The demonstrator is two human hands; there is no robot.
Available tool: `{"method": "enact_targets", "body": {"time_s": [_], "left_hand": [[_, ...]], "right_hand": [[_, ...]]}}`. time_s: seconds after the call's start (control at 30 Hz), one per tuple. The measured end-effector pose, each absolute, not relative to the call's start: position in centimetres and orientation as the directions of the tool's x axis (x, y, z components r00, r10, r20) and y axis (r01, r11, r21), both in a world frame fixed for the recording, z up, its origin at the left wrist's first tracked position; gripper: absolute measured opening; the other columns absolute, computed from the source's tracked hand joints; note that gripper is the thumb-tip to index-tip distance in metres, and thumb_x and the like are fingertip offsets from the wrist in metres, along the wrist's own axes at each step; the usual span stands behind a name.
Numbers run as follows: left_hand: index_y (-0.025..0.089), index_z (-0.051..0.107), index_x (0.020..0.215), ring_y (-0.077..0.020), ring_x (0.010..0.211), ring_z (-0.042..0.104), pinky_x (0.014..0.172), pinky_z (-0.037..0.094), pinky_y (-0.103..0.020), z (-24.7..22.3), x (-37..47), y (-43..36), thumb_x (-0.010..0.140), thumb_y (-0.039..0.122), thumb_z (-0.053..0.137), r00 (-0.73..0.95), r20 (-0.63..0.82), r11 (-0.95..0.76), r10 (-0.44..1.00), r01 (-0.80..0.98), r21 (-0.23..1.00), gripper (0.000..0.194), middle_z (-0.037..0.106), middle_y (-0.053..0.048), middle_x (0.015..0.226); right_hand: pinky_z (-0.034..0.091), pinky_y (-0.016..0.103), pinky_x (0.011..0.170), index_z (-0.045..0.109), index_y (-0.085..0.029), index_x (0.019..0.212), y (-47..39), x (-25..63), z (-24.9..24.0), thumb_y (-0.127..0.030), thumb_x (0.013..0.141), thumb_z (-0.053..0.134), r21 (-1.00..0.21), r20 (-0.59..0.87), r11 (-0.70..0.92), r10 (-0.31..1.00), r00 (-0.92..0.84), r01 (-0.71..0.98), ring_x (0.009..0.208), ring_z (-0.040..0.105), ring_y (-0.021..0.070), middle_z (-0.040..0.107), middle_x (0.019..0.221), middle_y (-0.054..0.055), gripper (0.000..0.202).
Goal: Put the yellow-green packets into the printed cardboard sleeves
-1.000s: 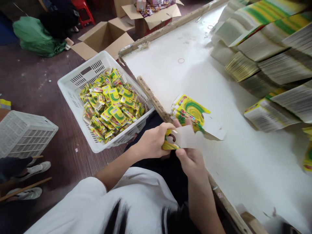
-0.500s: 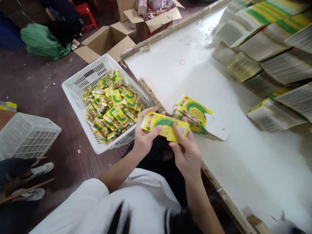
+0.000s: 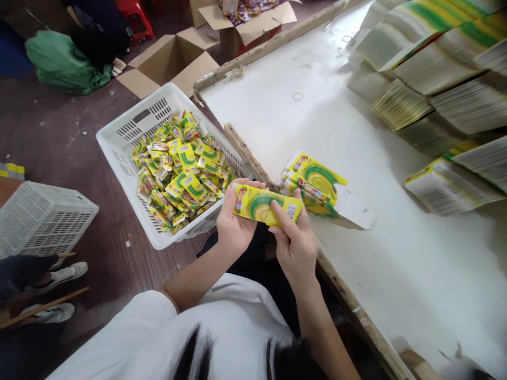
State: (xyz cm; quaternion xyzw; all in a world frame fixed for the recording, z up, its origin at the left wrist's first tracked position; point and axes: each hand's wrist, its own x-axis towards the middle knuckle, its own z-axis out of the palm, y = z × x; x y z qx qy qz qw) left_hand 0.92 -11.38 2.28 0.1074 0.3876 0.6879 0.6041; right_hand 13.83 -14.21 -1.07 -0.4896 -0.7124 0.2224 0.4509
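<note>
Between my two hands is a small yellow and green printed carton (image 3: 257, 205), held level over the table's near edge. My left hand (image 3: 236, 224) cradles its left end, fingers beneath it. My right hand (image 3: 295, 232) grips the barcode end, with the index finger lying across the printed face. Just beyond, a stack of matching flat cartons (image 3: 317, 182) lies on the white table (image 3: 380, 264). To the left, a white plastic basket (image 3: 114, 145) holds a heap of similar yellow cartons (image 3: 184, 174).
Tall bundles of flat cartons (image 3: 447, 89) stand at the table's right. Open cardboard boxes (image 3: 162, 63) sit beyond the basket. A second white crate (image 3: 47, 221) and another person's shoes (image 3: 65, 274) are at left. A red stool (image 3: 137, 21) stands farther back.
My left thumb has come off the carton's face and the left hand now supports it from below. My right hand has shifted slightly left, its index finger further along the carton.
</note>
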Motion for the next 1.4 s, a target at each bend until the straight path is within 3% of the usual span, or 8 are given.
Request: {"method": "enact_targets", "body": {"time_s": [0.23,0.4,0.53,0.67,0.77,0.93,1.23,1.4], "left_hand": [[0.024,0.065,0.108,-0.0218,0.11,0.072,0.098,0.058,-0.038,2.4,1.0,-11.9,0.095,0.051,0.062,-0.212,-0.318,0.048,0.924,-0.762,0.646,0.03,0.075,-0.003,0.104],[0.023,0.064,0.105,-0.023,0.107,0.073,0.096,0.058,-0.04,2.3,0.7,-11.8,0.094,0.052,0.062,-0.249,-0.333,0.043,0.909,-0.74,0.671,0.031,0.074,-0.004,0.097],[0.024,0.063,0.104,-0.021,0.104,0.073,0.095,0.059,-0.037,2.2,0.8,-12.0,0.094,0.054,0.064,-0.252,-0.295,0.02,0.922,-0.729,0.684,0.032,0.074,-0.003,0.098],[0.023,0.065,0.104,-0.0199,0.1,0.074,0.093,0.058,-0.034,2.2,0.5,-11.8,0.094,0.054,0.064,-0.309,-0.273,-0.02,0.911,-0.695,0.719,0.032,0.076,-0.003,0.096],[0.022,0.067,0.1,-0.0202,0.092,0.073,0.088,0.058,-0.033,2.1,-1.4,-10.9,0.092,0.057,0.065,-0.43,-0.194,-0.112,0.882,-0.592,0.798,0.036,0.075,-0.003,0.089],[0.019,0.068,0.098,-0.0184,0.088,0.068,0.088,0.056,-0.035,0.1,-8.9,-8.4,0.09,0.054,0.069,-0.687,0.094,-0.405,0.721,-0.307,0.861,0.036,0.073,0.0,0.087],[0.021,0.066,0.106,-0.0218,0.108,0.07,0.093,0.051,-0.04,-4.8,-16.2,-9.3,0.099,0.055,0.055,-0.789,0.116,-0.27,0.604,-0.066,0.961,0.037,0.074,-0.001,0.097],[0.029,0.055,0.134,-0.0239,0.162,0.017,0.122,0.024,-0.045,-4.2,-16.3,-10.1,0.09,0.041,0.076,-0.845,0.349,-0.29,0.405,0.243,0.926,0.05,0.051,-0.001,0.156]], "right_hand": [[0.057,0.048,0.109,0.056,-0.036,0.149,-14.5,14.0,-1.4,-0.037,0.101,0.06,-0.734,0.48,0.433,0.876,-0.051,0.523,0.149,0.048,0.0349,0.031,0.172,0.008,0.048],[0.063,0.044,0.098,0.075,-0.032,0.123,-14.2,14.9,-0.8,-0.036,0.099,0.065,-0.749,0.44,0.453,0.886,-0.147,0.483,0.132,0.066,0.0324,0.041,0.168,0.009,0.026],[0.06,0.048,0.103,0.073,-0.028,0.113,-14.0,13.8,-0.5,-0.029,0.096,0.07,-0.824,0.427,0.394,0.904,-0.011,0.407,0.134,0.064,0.0313,0.056,0.155,0.013,0.018],[0.056,0.05,0.109,0.06,-0.026,0.134,-13.8,12.5,-0.5,-0.034,0.097,0.068,-0.871,0.383,0.349,0.923,0.034,0.347,0.143,0.055,0.0314,0.058,0.152,0.016,0.039],[0.059,0.048,0.106,0.046,-0.024,0.15,-13.0,13.6,-0.3,-0.043,0.09,0.076,-0.875,0.371,0.351,0.929,-0.005,0.335,0.13,0.066,0.0304,0.059,0.149,0.016,0.069],[0.057,0.05,0.103,0.062,-0.023,0.131,-10.3,18.9,0.0,-0.042,0.092,0.071,-0.746,0.432,0.188,0.867,0.249,0.638,0.115,0.071,0.0294,0.073,0.124,0.011,0.044],[0.055,0.059,0.095,0.065,-0.023,0.114,-8.5,21.3,-2.5,-0.047,0.085,0.07,-0.702,0.307,0.028,0.913,0.267,0.712,0.097,0.069,0.0338,0.073,0.101,0.01,0.037],[0.056,0.045,0.078,0.054,-0.028,0.103,-8.5,21.1,0.0,-0.035,0.067,0.089,-0.872,0.192,-0.061,0.87,0.454,0.485,0.076,0.068,0.0262,0.068,0.086,0.003,0.05]]}}
